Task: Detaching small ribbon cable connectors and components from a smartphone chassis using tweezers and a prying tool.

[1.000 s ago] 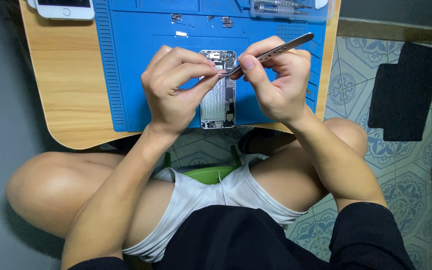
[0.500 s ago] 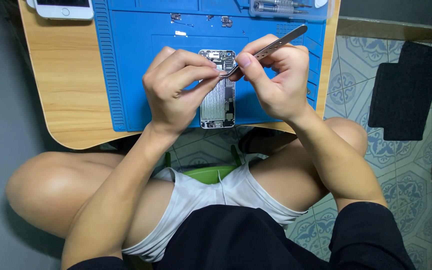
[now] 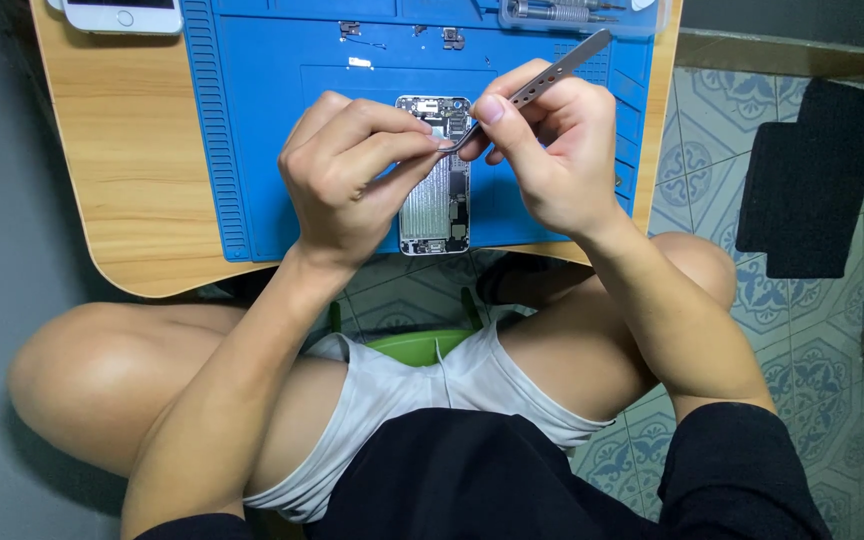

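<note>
Head view: our right hand (image 3: 552,160) pinches metal tweezers (image 3: 542,85) over the opened phone (image 3: 434,190), left hand (image 3: 352,170) fingers closed at the tip; we advise steady pressure.

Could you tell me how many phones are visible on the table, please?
2: an opened phone lies on the blue mat under both hands, and a white phone sits at the table's far left edge, partly cropped.

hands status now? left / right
Left hand: fingers pinched at the tweezers' tip over the opened phone; what they pinch cannot be told.
Right hand: closed on metal tweezers.
</note>
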